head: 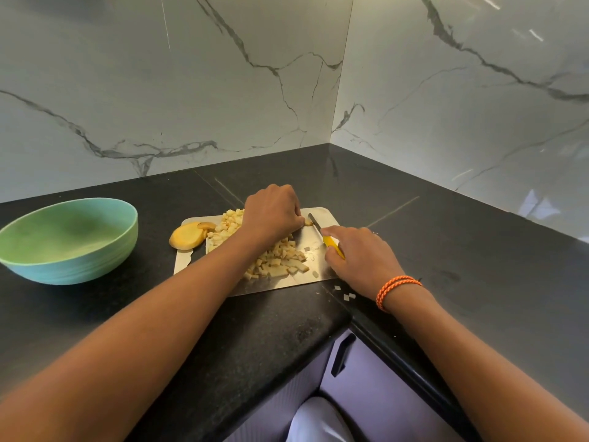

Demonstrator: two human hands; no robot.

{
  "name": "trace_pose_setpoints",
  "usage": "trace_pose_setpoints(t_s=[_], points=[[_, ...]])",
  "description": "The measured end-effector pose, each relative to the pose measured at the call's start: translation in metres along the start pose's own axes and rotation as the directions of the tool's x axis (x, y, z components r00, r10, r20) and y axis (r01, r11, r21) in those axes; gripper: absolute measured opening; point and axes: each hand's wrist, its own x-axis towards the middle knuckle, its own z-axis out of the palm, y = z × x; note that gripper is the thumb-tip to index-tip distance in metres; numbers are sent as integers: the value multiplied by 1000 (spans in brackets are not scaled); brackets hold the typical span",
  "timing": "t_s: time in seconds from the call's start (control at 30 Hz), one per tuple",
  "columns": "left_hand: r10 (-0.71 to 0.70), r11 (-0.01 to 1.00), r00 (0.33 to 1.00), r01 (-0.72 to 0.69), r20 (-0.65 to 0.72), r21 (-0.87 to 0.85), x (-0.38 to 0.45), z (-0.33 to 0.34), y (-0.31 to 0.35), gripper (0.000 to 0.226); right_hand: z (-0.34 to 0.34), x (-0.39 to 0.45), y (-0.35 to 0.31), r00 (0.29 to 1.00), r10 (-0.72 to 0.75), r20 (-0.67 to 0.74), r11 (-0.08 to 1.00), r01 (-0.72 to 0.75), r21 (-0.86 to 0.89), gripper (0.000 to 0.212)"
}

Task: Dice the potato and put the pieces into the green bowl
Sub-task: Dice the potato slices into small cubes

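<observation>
A small potato piece (308, 222) is being pinched by the curled fingers of the left hand (272, 212) on the steel cutting board (318, 275). A yellow-handled knife (325, 236) is being gripped by the right hand (360, 256), its blade lying against the piece. Diced potato (277, 260) is being kept on the board; the green bowl (68, 240) is standing well apart on the dark surface (95, 314).
</observation>
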Motion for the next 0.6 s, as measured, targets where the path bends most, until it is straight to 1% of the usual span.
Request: trace_pose_setpoints(t_s=[0.13,0.4,0.47,0.6], points=[[-12,1000,1000,12,-9,-1,0,1,-1,16,-6,-14,5,1000,14,25,999,-15,38,44],[-5,1000,999,5,-35,12,-5,1,3,13,-12,-38,8,1000,12,-4,997,-12,71,41],[18,1000,999,-17,-27,22,-5,0,3,14,-13,-35,9,999,26,-41,994,-22,103,39],[61,998,998,-61,31,-1,-1,-6,-4,17,-9,-23,6,990,45,-136,993,-30,114,43]])
